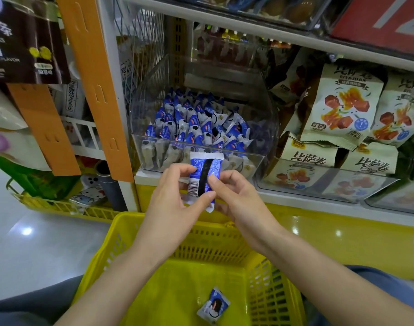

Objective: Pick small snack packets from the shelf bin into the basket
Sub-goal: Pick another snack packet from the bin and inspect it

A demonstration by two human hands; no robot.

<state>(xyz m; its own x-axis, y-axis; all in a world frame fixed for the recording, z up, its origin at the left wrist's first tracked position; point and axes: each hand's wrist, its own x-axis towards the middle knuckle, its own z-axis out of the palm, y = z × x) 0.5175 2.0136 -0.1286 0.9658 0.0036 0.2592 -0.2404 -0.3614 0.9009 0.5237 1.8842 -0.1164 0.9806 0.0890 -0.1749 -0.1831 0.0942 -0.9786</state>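
Observation:
A clear plastic shelf bin [267, 128] holds several small blue-and-white snack packets [196, 123]. In front of the bin, above the basket's far rim, both hands hold one blue-and-white packet [202, 171] upright, its back seam and barcode facing me. My left hand [175, 196] pinches its left side and lower end. My right hand [234, 194] pinches its right edge. Below, a yellow plastic basket [154, 231] rests on my lap, with one snack packet [213, 305] lying on its floor.
Beige snack bags [340, 107] fill the shelf and clear bins right of the snack bin. An orange shelf upright [95, 85] stands left of it. A yellow base ledge [342, 238] runs below. Another yellow basket [60, 205] sits at the left.

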